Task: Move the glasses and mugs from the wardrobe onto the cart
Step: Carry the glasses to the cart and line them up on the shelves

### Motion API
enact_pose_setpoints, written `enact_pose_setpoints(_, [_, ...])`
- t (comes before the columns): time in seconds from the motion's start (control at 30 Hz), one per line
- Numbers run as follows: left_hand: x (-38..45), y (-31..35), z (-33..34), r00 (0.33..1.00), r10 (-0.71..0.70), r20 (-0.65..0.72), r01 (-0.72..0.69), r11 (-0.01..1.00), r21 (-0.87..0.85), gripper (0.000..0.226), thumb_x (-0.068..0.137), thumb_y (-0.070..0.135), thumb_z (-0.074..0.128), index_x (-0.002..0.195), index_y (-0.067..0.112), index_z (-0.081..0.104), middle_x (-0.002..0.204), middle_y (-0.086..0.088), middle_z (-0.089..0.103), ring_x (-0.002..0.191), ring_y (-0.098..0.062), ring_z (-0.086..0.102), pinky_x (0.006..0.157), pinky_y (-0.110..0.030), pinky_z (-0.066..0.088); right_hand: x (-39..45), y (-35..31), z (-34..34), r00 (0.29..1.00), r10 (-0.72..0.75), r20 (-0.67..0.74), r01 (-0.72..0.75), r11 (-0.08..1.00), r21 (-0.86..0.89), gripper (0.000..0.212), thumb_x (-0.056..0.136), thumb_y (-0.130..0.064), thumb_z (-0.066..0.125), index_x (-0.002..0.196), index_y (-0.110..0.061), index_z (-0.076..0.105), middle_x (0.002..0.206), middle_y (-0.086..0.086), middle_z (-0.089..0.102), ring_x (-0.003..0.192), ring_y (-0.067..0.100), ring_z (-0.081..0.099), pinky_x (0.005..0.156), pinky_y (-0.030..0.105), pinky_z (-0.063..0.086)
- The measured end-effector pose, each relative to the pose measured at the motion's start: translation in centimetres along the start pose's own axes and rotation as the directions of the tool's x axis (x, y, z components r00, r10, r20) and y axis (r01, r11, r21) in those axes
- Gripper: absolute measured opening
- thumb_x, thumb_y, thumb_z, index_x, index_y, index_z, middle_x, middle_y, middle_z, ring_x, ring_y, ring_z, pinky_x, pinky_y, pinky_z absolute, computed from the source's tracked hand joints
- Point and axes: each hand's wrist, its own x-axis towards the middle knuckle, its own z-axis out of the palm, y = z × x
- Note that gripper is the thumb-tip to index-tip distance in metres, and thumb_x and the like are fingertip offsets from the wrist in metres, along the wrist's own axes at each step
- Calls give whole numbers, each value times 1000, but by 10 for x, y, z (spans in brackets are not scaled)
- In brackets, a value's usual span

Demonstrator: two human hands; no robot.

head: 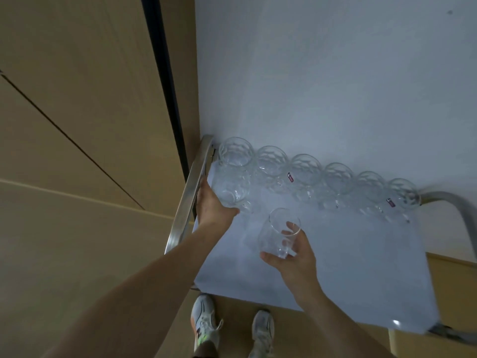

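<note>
Our right hand (296, 257) has its fingers (290, 228) curled round a plain clear glass (278, 233): the thumb lies under its base and the fingertips show through the wall near the rim. The glass is tilted, mouth pointing up and away from us, and is held above the pale blue top of the cart (348, 254); we cannot tell whether it touches that surface.

Our left hand (213, 205) wraps a dimpled glass mug (231, 188) at the cart's far left corner. The palm is against the mug's left side and the thumb lies across its near side; the fingers are hidden behind the mug. Whether it is resting on the cart or lifted we cannot tell.

Beyond the left hand and running away to the right of it stands a row of six dimpled glasses (304, 170) along the cart's back edge, each just beside the next. Two of them carry small dark red labels.

Just left of the left hand runs the cart's metal rail (188, 195), and another metal bar (459, 210) curves down well to the right of the right hand. Behind the row rises a pale wall (335, 73); to the left are tan wooden panels (77, 99). Below our wrists, on the floor, are two light sneakers (206, 324).
</note>
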Motion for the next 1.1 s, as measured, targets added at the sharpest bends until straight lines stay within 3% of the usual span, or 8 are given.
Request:
enact_pose_setpoints(0.17, [-30,-16,-6,999,35,-14,-32,982,185,96,64,24,89,145,16,40,137,-8,55,130,-32,52,102,-51,51,-15,5,-2,1000,1,8,-2,1000,28,90,56,-20,99,126,-51,53,126,-12,62,119,17,59,104,50,51])
enact_pose_setpoints(0.3, [-70,-31,0,993,115,9,-113,952,286,101,74,28,87,155,16,26,154,-8,38,144,-30,31,117,-45,35,-33,15,-10,999,6,35,-8,999,44,90,55,-23,98,126,-52,51,127,-12,60,120,19,59,102,51,52])
enact_pose_setpoints(0.43, [-119,-45,7,988,150,36,-151,890,430,97,80,35,82,156,20,25,160,-7,30,146,-29,25,115,-43,32,-60,28,-27,998,43,52,-49,993,110,93,38,-49,94,120,-51,52,126,-12,60,120,22,59,100,49,54])
enact_pose_setpoints(0.57, [-171,-63,19,975,207,84,-219,814,538,90,84,36,78,156,22,25,162,-8,27,148,-29,21,119,-42,28,-99,55,-54,999,-16,50,10,994,106,85,53,-29,99,113,-66,50,118,-25,61,114,8,60,91,27,54])
enact_pose_setpoints(0.67, [-213,-78,27,971,223,91,-236,806,543,88,85,35,77,156,22,26,162,-9,27,149,-30,20,120,-43,27,-131,76,-78,998,-46,50,41,994,101,86,59,-23,98,117,-64,51,111,-35,60,111,-4,58,91,25,52])
enact_pose_setpoints(0.8, [-261,-101,37,956,276,101,-285,784,552,85,85,38,76,154,23,29,160,-7,31,148,-29,22,119,-42,25,-168,98,-105,998,-52,32,47,989,143,84,60,-19,98,117,-60,51,114,-27,61,109,-12,57,91,23,52])
enact_pose_setpoints(1.0, [-301,-138,48,948,305,92,-300,754,584,81,86,42,74,154,22,34,158,-6,35,146,-28,24,118,-40,24,-202,132,-127,994,-76,73,67,990,125,76,62,-14,96,118,-44,55,116,-9,63,101,-5,63,82,18,53])
enact_pose_setpoints(1.1, [-316,-160,49,952,297,76,-286,768,573,79,87,41,73,153,20,35,157,-4,36,145,-28,25,119,-42,25,-213,146,-130,994,-80,78,72,993,98,84,62,-12,96,130,-35,53,119,-4,64,109,10,65,88,27,56])
